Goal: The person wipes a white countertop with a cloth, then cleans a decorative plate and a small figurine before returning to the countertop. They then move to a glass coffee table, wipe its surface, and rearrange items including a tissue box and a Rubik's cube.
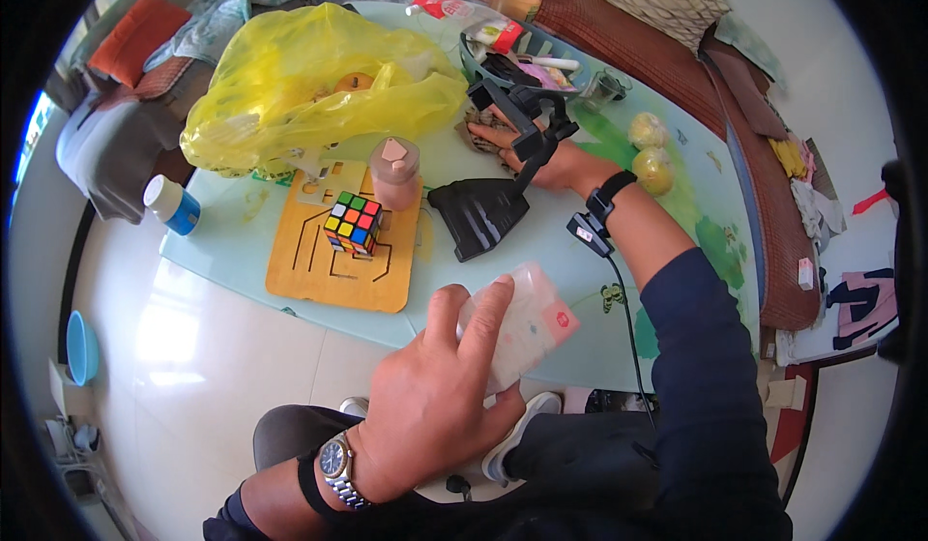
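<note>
My left hand (446, 378) holds a pink and white plastic-wrapped packet (525, 323) over the near edge of the glass-topped table. Farther back, my right hand (540, 157) reaches behind a black phone stand (482, 215) and rests on a brown patterned cloth or wrapper (480, 133); the stand's arm partly hides its fingers. A puzzle cube (353, 223) sits on a yellow wooden board (304, 265), with a pink lidded cup (395, 171) just behind it.
A yellow plastic bag (290, 69) holding fruit covers the back left. An oval basket (471, 59) of small items, a glass cup (605, 90) and two wrapped fruits (650, 153) lie beyond my right hand. A white and blue bottle (172, 205) stands at the left edge.
</note>
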The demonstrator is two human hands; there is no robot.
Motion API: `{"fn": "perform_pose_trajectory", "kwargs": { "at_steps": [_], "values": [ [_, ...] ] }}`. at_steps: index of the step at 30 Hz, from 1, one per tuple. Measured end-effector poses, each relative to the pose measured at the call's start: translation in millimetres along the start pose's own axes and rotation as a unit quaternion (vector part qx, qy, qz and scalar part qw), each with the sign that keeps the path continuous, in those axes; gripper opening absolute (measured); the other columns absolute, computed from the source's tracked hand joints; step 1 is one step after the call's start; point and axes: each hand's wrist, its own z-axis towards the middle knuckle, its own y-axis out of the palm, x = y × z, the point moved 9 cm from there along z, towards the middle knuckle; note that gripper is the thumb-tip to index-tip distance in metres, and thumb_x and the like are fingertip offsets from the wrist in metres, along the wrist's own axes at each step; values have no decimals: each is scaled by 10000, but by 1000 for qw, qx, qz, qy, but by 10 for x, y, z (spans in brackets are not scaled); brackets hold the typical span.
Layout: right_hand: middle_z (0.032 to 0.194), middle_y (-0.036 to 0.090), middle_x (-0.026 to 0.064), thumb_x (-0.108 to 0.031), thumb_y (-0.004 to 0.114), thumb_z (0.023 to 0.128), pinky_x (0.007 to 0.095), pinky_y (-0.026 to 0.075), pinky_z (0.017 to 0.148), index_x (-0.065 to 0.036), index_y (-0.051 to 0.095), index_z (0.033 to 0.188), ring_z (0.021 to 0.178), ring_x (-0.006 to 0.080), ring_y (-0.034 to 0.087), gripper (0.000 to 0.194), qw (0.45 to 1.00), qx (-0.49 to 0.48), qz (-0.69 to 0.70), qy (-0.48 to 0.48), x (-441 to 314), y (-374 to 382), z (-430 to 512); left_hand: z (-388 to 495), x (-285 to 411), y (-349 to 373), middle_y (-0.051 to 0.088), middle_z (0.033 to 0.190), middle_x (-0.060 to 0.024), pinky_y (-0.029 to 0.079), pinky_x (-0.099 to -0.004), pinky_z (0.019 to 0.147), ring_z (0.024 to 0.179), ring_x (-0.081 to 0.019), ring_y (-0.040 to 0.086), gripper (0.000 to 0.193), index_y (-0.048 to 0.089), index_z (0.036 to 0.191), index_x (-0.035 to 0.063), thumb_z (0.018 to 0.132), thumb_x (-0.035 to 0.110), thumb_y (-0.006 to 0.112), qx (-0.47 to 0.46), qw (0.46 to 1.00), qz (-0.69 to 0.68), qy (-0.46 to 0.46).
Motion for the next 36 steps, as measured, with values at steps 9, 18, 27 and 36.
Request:
{"fn": "perform_pose_trajectory", "kwargs": {
  "at_steps": [9,18,27,36],
  "values": [
    [1886,430,239,-160,647,1165,542,391,1434,-184,539,1826,1734,494,414,670,995,-8,47,85,-43,4,-522,-1,-49,-95,633,1422,-254,680,-541,750,932,-466,808,975,508,1750,60,870,232,894,60,998,9,22],
    [1992,230,238,-171,682,1149,592,336,1464,-266,490,1876,1816,550,266,758,987,-83,-23,133,-880,-30,-1971,-32,-77,-107,647,1397,-226,684,-553,829,988,-479,801,956,534,1723,69,845,196,890,73,997,-1,8],
    [1941,429,201,-243,883,1032,640,268,1481,-239,835,1575,1829,516,304,545,975,-174,125,55,-1387,-453,-2433,-59,-82,-119,648,1369,-233,678,-556,763,898,-460,803,918,550,1708,49,869,254,862,71,997,23,15],
    [1036,871,159,-425,901,1068,445,656,815,-13,858,1250,899,278,862,453,928,131,148,314,-511,-593,-733,-27,-89,-132,650,1377,-224,684,-558,820,978,-481,798,937,551,1711,81,850,238,887,63,997,29,-15]
  ]
}}
